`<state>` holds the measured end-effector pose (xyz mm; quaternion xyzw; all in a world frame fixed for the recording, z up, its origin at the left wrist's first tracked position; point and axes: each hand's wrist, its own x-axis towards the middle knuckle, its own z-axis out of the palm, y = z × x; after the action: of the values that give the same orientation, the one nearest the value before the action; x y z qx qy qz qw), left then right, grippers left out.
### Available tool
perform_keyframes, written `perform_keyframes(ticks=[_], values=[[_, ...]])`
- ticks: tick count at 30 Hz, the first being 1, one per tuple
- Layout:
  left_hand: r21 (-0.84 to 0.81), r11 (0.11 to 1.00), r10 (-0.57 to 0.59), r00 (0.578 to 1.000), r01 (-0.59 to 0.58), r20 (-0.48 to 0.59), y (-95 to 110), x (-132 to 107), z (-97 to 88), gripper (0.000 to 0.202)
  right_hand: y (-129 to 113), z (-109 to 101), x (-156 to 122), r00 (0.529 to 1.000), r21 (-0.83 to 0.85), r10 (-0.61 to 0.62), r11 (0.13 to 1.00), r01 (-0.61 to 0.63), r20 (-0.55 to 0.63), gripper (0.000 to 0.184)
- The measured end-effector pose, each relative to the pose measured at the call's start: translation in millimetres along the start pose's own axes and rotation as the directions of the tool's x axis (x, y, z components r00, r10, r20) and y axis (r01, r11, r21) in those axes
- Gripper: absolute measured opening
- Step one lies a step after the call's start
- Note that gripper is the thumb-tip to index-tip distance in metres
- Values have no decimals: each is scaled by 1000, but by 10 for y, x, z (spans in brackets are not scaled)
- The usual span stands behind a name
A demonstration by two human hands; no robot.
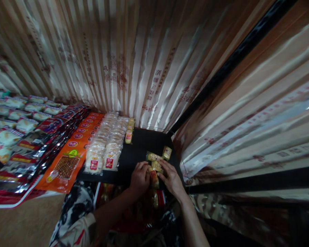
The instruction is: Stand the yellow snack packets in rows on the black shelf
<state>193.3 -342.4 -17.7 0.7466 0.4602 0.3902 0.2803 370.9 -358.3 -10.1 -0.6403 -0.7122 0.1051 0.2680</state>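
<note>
Several small yellow plastic-wrapped snack packets lie in a loose group on the right end of the black tabletop (139, 147). My left hand (139, 179) is closed, its curled fingers against the left side of a snack packet with a red label (153, 178). From the right, my right hand (172, 177) reaches over, thumb and fingers around the edge of a plain yellow snack packet (157, 166). Just beyond the fingers, another snack packet (152, 156) lies flat, and one more packet (167, 152) sits apart to the right.
A short row of yellow packets (129, 135) stands at the back. Left of it are clear-wrapped white crackers (94, 154), orange snack bags (69, 161), dark shiny bags (28, 154) and white-and-yellow packets (6, 140). A red-edged container (98, 195) sits below my forearms. Pleated curtain (149, 68) encloses the back and right.
</note>
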Motion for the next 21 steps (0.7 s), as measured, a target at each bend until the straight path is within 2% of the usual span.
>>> perform_keyframes(ticks=[5, 10, 14, 17, 21], values=[[1, 1000, -30, 1000, 30, -1, -35, -60, -43, 31, 17, 16, 24, 998, -94, -24, 995, 19, -50, 36], [-70, 996, -50, 998, 48, -28, -37, -33, -81, 32, -135, -100, 119, 994, -130, -58, 990, 46, -89, 35], [-222, 964, -171, 981, 147, -93, -25, 28, -102, 29, -343, -192, 202, 994, -87, -103, 991, 99, -33, 43], [-341, 911, -281, 955, 233, -97, -35, 73, -131, 34, -480, -204, 249, 994, -38, -108, 993, 108, 2, 46], [-391, 901, -223, 974, 190, -41, -89, 95, -173, 45, -611, -192, 267, 997, 10, -67, 998, 67, 49, 44]])
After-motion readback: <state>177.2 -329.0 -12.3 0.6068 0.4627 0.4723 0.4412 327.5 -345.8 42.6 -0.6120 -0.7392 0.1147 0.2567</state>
